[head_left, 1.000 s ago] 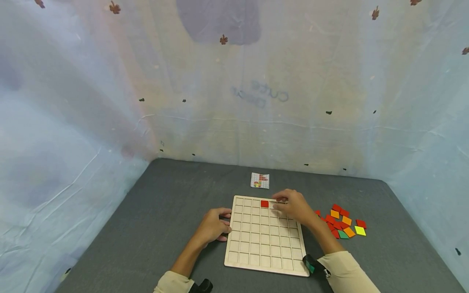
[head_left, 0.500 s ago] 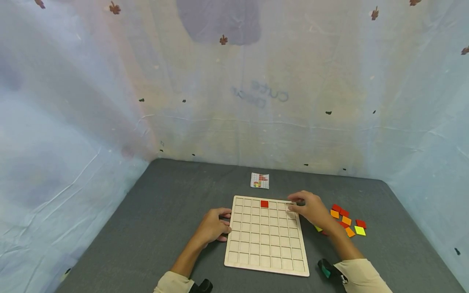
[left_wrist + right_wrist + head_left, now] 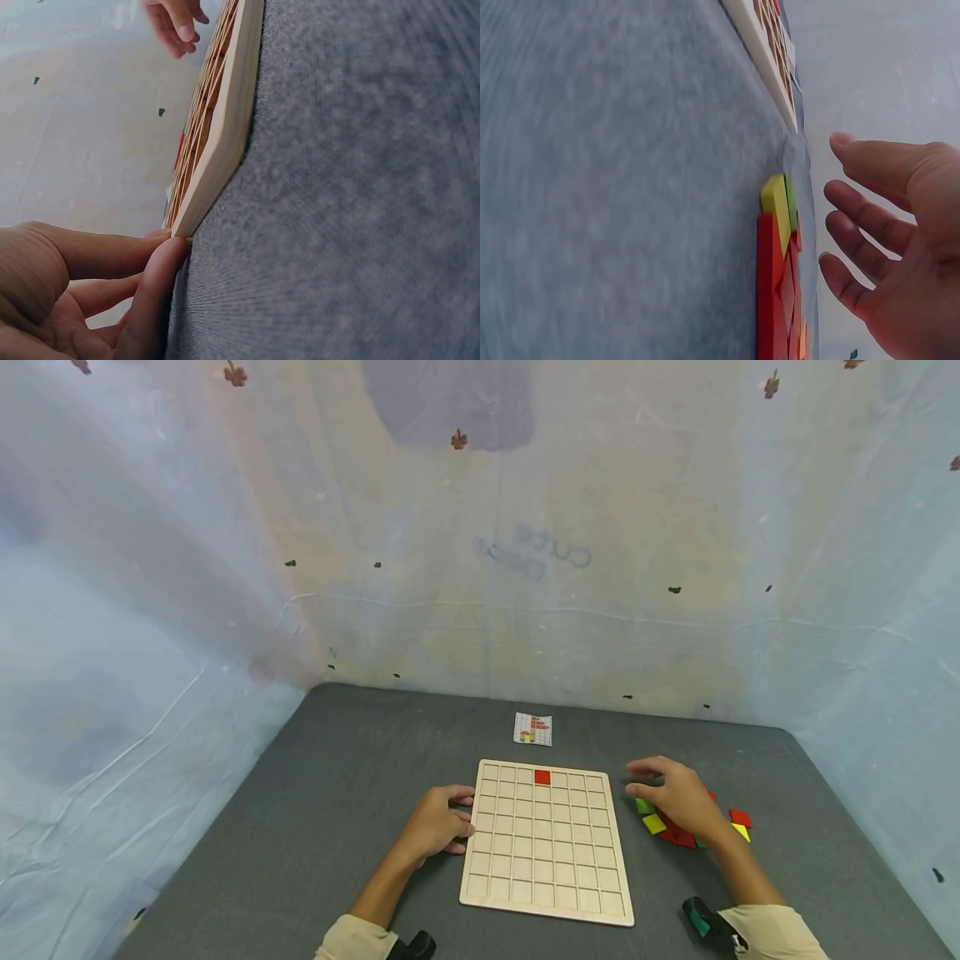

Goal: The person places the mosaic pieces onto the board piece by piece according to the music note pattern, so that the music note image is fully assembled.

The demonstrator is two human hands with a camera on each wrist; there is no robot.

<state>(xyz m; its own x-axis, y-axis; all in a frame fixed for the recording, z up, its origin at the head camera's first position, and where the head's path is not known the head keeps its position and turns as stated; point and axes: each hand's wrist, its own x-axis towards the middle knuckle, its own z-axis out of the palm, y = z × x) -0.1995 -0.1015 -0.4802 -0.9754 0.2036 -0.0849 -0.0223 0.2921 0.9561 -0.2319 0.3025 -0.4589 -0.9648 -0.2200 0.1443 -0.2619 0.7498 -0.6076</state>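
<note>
A wooden grid board (image 3: 544,852) lies flat on the grey table, one red square tile (image 3: 542,777) set in its far row. My left hand (image 3: 433,823) is at the board's left side; in the left wrist view, thumb and finger pinch its edge (image 3: 217,157). Off the board's far right corner, my right hand (image 3: 678,795) hovers with relaxed, parted fingers and nothing in them. Below it are loose square tiles, among them a yellow tile (image 3: 654,823), a green tile (image 3: 644,807) and red tiles (image 3: 771,285). Hand and forearm hide part of this pile.
A small printed card (image 3: 532,729) with a coloured grid pattern lies beyond the board. To the right of the pile sits a separate red tile (image 3: 740,818). A pale patterned sheet (image 3: 480,568) rises behind the grey table (image 3: 360,752) and along its sides.
My right hand has moved rightward from over the board's far row to above the tile pile. The left hand, the board and its red tile have stayed put.
</note>
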